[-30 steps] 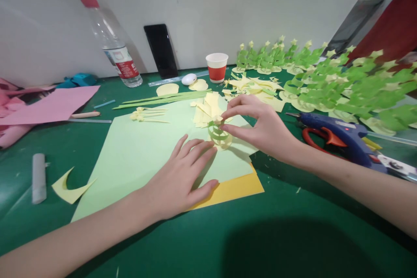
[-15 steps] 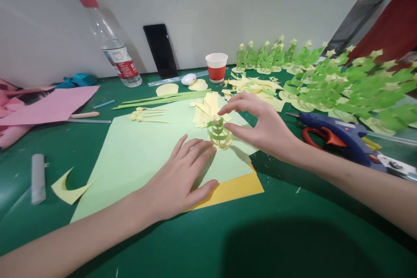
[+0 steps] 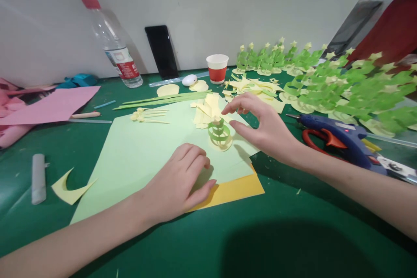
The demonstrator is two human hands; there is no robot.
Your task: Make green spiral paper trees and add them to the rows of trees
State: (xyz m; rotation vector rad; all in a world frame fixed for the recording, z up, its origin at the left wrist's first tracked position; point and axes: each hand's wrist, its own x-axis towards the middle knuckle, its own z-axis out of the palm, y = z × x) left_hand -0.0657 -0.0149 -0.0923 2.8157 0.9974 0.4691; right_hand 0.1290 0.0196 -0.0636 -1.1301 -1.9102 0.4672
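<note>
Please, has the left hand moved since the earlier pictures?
Yes. Against the light green sheet, the left hand has drawn its fingers back toward the person, away from the small paper tree.

Paper spiral (image 3: 220, 138): bright green, with pale yellow star (image 3: 216, 119) and base (image 3: 223, 147). Beneath the spiral: mint sheet (image 3: 143, 147), pale green; in front of the spiral: lower sheet (image 3: 236, 190), golden yellow. Right of the spiral: glue gun (image 3: 332, 126), dark blue; scissors handles (image 3: 329, 139), orange-red. Behind the spiral: paper cup (image 3: 217, 59), white, red-banded. Left of the spiral: card (image 3: 55, 104), plain pink. Bench (image 3: 280, 200): dark green.
</note>
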